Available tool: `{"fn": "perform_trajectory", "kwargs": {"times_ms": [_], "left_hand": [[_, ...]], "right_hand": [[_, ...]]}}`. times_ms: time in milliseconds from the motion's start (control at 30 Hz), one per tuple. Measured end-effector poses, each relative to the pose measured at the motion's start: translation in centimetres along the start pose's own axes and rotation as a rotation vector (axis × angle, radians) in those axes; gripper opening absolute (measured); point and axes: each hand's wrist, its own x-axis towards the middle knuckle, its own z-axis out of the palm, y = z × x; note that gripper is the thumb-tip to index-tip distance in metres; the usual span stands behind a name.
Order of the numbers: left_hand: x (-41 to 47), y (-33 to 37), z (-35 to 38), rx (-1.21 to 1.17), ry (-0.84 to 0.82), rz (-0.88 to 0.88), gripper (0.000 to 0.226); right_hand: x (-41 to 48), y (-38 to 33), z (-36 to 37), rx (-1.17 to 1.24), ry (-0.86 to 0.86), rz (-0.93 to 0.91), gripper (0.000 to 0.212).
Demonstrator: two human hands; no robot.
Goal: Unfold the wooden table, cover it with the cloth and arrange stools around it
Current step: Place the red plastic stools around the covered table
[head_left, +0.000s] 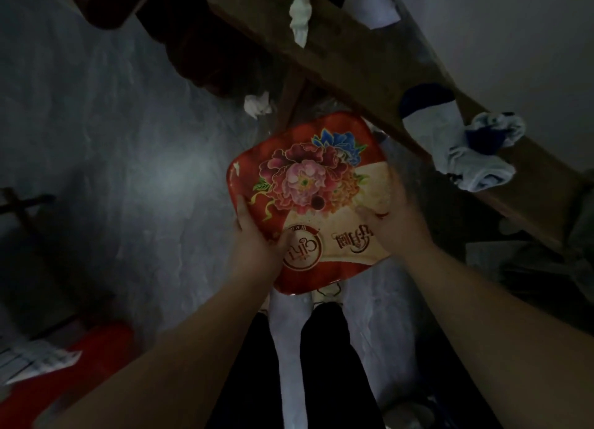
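The head view looks straight down at a dim grey floor [135, 158]. At the lower left lies a red object [80, 364] with a checked paper [29, 361] on it; what it is cannot be told. Moving right, the left hand [257, 239] grips the near-left edge of a red flowered tin [308, 197], thumb on its top face and fingers curled along the rim. The tin is held roughly level in front of the person's dark-trousered legs [324, 358], its printing upside down to the wearer. The right hand [395, 216] clasps the tin's right edge, so both hands are closed on it, one at each side, about equally near.

Beyond and to the right of the tin runs a wooden plank [360, 72], probably part of the folded wooden table, though the gloom makes that uncertain. Its long axis slants from the top centre to the right edge, just behind the tin's far corner. Socks [456, 139] and crumpled tissue [300, 10] rest on it; another tissue [257, 104] lies on the floor. Judging by this, the table lies ahead-right, nearer the right hand, and the tin must be put aside first.
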Motion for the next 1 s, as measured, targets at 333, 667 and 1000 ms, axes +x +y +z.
{"fn": "perform_trajectory", "kwargs": {"times_ms": [333, 667, 1000], "left_hand": [[-6.9, 3.6, -11.7, -0.146, -0.003, 0.001, 0.118], [-21.1, 10.9, -29.3, -0.12, 0.245, 0.15, 0.086], [-28.5, 9.8, -40.1, -0.214, 0.435, 0.191, 0.092]], "right_hand": [[-8.6, -9.4, -4.4, -0.076, -0.089, -0.061, 0.1], [-23.5, -25.4, -13.5, -0.257, -0.085, -0.338, 0.095], [-31.7, -36.0, -13.6, -0.269, -0.143, -0.535, 0.101]]}}
